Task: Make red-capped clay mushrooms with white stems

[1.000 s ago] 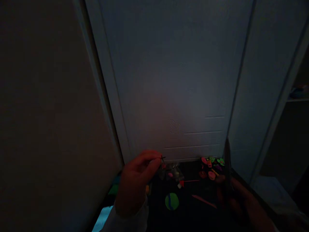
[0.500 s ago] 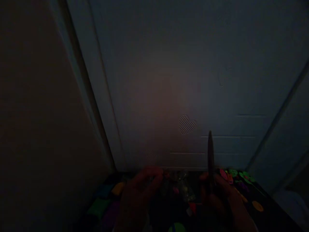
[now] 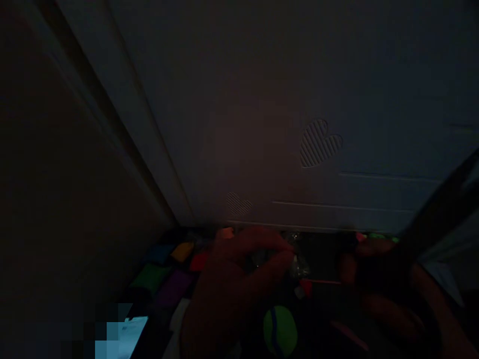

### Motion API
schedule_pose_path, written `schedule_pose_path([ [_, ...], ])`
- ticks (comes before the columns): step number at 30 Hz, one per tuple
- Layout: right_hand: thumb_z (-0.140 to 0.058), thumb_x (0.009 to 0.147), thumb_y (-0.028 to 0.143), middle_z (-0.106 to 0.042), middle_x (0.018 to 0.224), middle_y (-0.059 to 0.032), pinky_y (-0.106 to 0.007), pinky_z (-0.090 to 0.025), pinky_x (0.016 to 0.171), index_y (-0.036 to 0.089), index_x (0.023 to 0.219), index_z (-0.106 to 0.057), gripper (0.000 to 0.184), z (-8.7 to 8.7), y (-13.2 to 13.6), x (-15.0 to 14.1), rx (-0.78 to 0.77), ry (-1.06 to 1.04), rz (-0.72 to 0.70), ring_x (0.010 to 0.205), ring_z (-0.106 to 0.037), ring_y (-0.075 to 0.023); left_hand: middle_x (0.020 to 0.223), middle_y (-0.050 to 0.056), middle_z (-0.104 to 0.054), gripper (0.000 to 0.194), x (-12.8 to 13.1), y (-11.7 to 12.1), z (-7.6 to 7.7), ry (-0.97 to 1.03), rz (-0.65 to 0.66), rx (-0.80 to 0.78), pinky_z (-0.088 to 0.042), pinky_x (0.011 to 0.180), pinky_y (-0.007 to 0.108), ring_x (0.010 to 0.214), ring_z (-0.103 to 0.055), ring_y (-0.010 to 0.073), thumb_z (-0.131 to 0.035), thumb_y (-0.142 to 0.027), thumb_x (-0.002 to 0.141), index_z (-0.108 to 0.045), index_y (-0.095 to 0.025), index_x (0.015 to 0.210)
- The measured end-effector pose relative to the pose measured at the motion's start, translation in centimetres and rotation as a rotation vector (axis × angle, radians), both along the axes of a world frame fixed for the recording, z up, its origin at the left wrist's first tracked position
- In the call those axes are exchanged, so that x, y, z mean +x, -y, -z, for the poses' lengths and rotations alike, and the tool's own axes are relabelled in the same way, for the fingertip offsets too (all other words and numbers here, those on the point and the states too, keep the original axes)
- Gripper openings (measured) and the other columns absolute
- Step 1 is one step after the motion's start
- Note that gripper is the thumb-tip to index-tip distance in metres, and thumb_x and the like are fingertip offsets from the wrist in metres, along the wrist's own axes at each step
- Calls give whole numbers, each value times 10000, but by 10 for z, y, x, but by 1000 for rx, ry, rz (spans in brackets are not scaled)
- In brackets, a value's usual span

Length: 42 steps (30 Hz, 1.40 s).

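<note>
The view is very dark. My left hand (image 3: 239, 279) is at the middle, thumb and forefinger pressed together; whatever is between the tips is too dark to make out. Just beyond those fingertips lies a clear plastic packet (image 3: 300, 268). My right hand (image 3: 389, 299), at the lower right, grips dark scissors (image 3: 430, 229) whose blades point up and right, seemingly apart. Between the hands, a small red piece (image 3: 306, 286) lies by a thin reddish stick or cord (image 3: 325, 282). Nearer me is a green round piece (image 3: 286, 329) with a blue stripe.
Coloured pieces lie at left: blue (image 3: 160, 253), yellow (image 3: 182, 252), green (image 3: 151, 277), purple (image 3: 175, 287) and red (image 3: 199, 261). A lit screen (image 3: 134, 334) glows at the lower left. A pale panel (image 3: 262, 124) with hearts stands behind the surface.
The view has tilted down and come closer. My left hand appears further right, and the scissors have swung from upright to slanting right. The lit screen has come into view.
</note>
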State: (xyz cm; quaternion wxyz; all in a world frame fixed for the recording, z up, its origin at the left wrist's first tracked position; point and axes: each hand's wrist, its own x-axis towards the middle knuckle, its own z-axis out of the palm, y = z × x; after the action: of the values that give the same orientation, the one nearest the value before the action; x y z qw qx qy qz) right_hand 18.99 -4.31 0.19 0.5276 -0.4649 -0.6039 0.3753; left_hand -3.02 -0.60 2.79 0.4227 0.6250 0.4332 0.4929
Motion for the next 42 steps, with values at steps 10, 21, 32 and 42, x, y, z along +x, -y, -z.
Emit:
schedule_pose_path([
  [10,-682,754,445,-656,660,14,-162,-517,482,278,991,-642,293,-19,2,0,19,54,69,543,-621,-104,830,-31,-711,48,12,0,-5,-194,144,-23,-471,754,221,840,-644,135,-644,-240,774,-690,-232,762],
  [21,-771,626,81,-685,713,44,-121,-515,545,263,928,-649,373,-13,6,1,-120,-172,-47,605,-644,-76,826,-50,-707,52,24,0,2,-344,272,-64,-454,732,178,780,-626,93,-649,-214,770,-701,-214,771],
  [32,-759,672,98,-707,772,81,-100,-518,617,346,931,-612,388,-8,7,10,-154,-209,-153,670,-652,-53,784,-62,-701,45,11,-2,2,-196,348,-141,-449,693,162,771,-627,84,-669,-267,770,-695,-235,750],
  [42,-758,659,54,-671,774,110,-76,-515,612,320,908,-581,405,-8,10,-12,-226,-286,-109,673,-629,-25,846,-56,-704,54,24,5,1,-289,348,-83,-446,751,175,815,-640,93,-655,-250,790,-701,-225,801],
])
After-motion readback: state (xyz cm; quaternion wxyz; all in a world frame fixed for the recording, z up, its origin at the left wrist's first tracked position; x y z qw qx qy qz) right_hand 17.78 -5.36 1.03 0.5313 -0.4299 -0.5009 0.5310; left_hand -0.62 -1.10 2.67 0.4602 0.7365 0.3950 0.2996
